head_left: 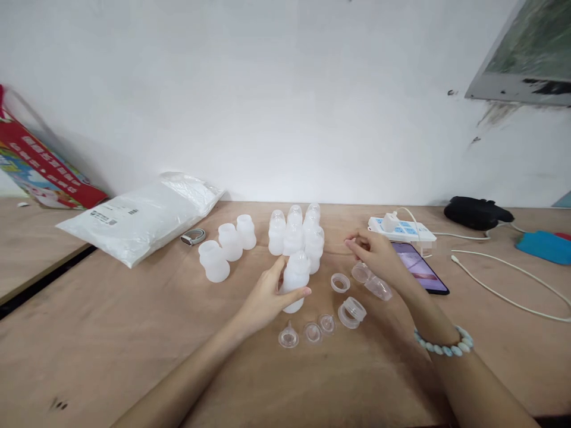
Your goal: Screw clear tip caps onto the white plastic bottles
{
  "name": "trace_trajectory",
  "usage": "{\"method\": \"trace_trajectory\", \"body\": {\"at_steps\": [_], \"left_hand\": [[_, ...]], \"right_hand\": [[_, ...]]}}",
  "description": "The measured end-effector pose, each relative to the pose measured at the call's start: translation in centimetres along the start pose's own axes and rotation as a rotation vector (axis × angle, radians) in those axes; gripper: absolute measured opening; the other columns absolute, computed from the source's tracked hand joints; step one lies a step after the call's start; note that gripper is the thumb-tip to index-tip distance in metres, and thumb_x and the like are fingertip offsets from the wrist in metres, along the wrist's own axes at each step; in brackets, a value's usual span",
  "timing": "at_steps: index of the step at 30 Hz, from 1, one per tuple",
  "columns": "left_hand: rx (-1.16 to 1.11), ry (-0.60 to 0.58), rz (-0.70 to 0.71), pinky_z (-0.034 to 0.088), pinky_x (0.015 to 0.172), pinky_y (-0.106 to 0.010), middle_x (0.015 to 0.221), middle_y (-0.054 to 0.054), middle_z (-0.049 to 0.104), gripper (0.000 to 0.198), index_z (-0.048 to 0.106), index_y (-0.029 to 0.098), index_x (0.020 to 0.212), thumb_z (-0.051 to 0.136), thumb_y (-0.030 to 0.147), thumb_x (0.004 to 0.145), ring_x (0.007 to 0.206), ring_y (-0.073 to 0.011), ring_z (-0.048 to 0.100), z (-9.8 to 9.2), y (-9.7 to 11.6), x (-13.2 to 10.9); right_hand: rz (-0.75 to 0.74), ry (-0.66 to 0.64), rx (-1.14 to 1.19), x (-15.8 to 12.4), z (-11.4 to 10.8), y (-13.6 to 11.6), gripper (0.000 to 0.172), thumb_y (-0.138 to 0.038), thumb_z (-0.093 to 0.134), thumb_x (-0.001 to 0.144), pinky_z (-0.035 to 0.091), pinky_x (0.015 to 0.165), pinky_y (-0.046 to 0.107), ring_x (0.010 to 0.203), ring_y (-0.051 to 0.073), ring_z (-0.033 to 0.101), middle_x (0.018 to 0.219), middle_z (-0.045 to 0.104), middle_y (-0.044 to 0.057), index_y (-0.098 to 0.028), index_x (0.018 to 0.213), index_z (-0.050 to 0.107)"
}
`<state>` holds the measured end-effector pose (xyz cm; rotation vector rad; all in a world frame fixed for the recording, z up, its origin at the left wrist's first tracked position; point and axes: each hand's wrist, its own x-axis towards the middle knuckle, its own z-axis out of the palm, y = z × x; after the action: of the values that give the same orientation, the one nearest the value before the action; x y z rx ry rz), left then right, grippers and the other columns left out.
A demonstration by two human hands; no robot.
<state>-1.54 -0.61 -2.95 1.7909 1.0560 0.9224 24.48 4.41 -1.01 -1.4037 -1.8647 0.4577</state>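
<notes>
My left hand [272, 291] is wrapped round a frosted baby bottle [297, 274], upright with a clear top on it. Just behind it stand several bottles [276, 232] with clear domed caps. To the left are three open-necked bottles [215, 264] in a slanting row. My right hand [368, 249] is raised right of the group, thumb and fingers pinched; anything between them is too faint to name. Below it lie clear caps [378, 288], a single collar ring [340, 283] and stacked rings [352, 312]. Three clear nipples [312, 332] rest nearest me.
A white plastic mailer bag [143, 214] and a watch [193, 237] lie at the left, near a red printed bag [40, 166]. On the right are a power strip [408, 229], a phone [422, 267], a looping white cable [513, 264], a black pouch [477, 213] and a blue item [544, 246].
</notes>
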Motion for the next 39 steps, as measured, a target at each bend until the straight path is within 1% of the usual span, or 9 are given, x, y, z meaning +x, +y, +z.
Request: {"method": "trace_trajectory", "body": {"at_steps": [4,7,13,15,18,21,27,34,39], "left_hand": [[-0.036,-0.023,-0.01,0.045,0.09,-0.036,0.125,-0.008,0.062,0.052,0.05,0.019,0.127,0.069,0.038,0.083,0.116,-0.029,0.054,0.1,-0.5,0.2],[-0.03,-0.036,-0.025,0.046,0.09,-0.037,0.127,-0.008,0.062,0.051,0.05,0.019,0.127,0.069,0.036,0.083,0.116,-0.0289,0.055,0.1,-0.7,0.3],[-0.056,-0.042,-0.029,0.045,0.093,-0.038,0.124,-0.008,0.063,0.052,0.051,0.018,0.129,0.07,0.035,0.083,0.118,-0.029,0.054,0.2,-0.9,0.2],[-0.079,-0.044,-0.016,0.045,0.094,-0.038,0.121,-0.008,0.065,0.053,0.053,0.018,0.129,0.071,0.035,0.082,0.117,-0.0288,0.055,0.2,-1.1,0.3],[-0.1,-0.054,-0.002,0.045,0.094,-0.037,0.119,-0.008,0.065,0.05,0.056,0.018,0.125,0.072,0.036,0.081,0.113,-0.0282,0.056,0.3,-1.3,0.3],[-0.122,-0.07,-0.001,0.044,0.095,-0.037,0.117,-0.008,0.066,0.048,0.059,0.017,0.122,0.073,0.036,0.081,0.111,-0.0276,0.057,0.3,-1.3,0.3],[-0.199,-0.105,0.012,0.043,0.095,-0.037,0.116,-0.008,0.064,0.049,0.059,0.017,0.123,0.074,0.033,0.08,0.11,-0.0277,0.056,0.4,-1.0,0.4],[-0.331,-0.078,0.062,0.046,0.091,-0.038,0.102,-0.008,0.066,0.04,0.06,0.015,0.116,0.068,0.037,0.084,0.101,-0.0271,0.059,0.4,-0.6,0.4],[-0.306,-0.081,0.091,0.045,0.094,-0.038,0.109,-0.008,0.065,0.042,0.058,0.016,0.12,0.067,0.039,0.086,0.102,-0.026,0.058,0.2,-0.3,0.2]], "right_hand": [[0.016,-0.096,-0.424,0.4,-1.4,1.8,0.011,-0.026,0.059,0.082,0.039,0.062,0.03,0.075,0.022,0.061,0.079,0.067,0.004,-0.019,0.088,0.064],[0.086,-0.172,-0.728,0.0,-1.2,2.0,0.02,-0.023,0.065,0.075,0.039,0.066,0.031,0.092,0.027,0.062,0.098,0.068,0.008,-0.018,0.094,0.065],[0.196,-0.232,-0.836,-0.3,-0.6,1.4,0.006,-0.018,0.065,0.077,0.04,0.062,0.033,0.079,0.03,0.066,0.084,0.069,0.012,-0.014,0.081,0.067],[0.166,-0.077,-0.727,0.0,-0.9,1.1,0.016,-0.022,0.061,0.084,0.044,0.066,0.035,0.082,0.029,0.066,0.092,0.069,0.014,-0.013,0.095,0.068],[-0.023,0.129,-0.188,0.2,-1.3,0.2,0.031,-0.031,0.06,0.089,0.052,0.073,0.037,0.085,0.025,0.065,0.11,0.068,0.012,-0.015,0.116,0.064],[-0.199,-0.005,0.292,-0.4,-1.1,-1.2,0.037,-0.035,0.061,0.091,0.056,0.082,0.039,0.099,0.025,0.064,0.125,0.062,0.009,-0.022,0.125,0.062],[-0.267,-0.284,0.397,-2.1,1.5,-3.5,0.04,-0.029,0.058,0.095,0.058,0.086,0.04,0.106,0.024,0.062,0.13,0.058,0.007,-0.028,0.135,0.056],[-0.231,-0.234,0.606,-3.4,4.6,-5.1,0.07,-0.029,0.066,0.09,0.049,0.101,0.047,0.123,0.027,0.054,0.146,0.04,0.013,-0.027,0.147,0.025],[-0.247,-0.288,0.732,-3.9,5.4,-5.6,0.072,-0.03,0.064,0.091,0.045,0.106,0.047,0.126,0.027,0.05,0.138,0.046,0.013,-0.027,0.145,0.018]]}}
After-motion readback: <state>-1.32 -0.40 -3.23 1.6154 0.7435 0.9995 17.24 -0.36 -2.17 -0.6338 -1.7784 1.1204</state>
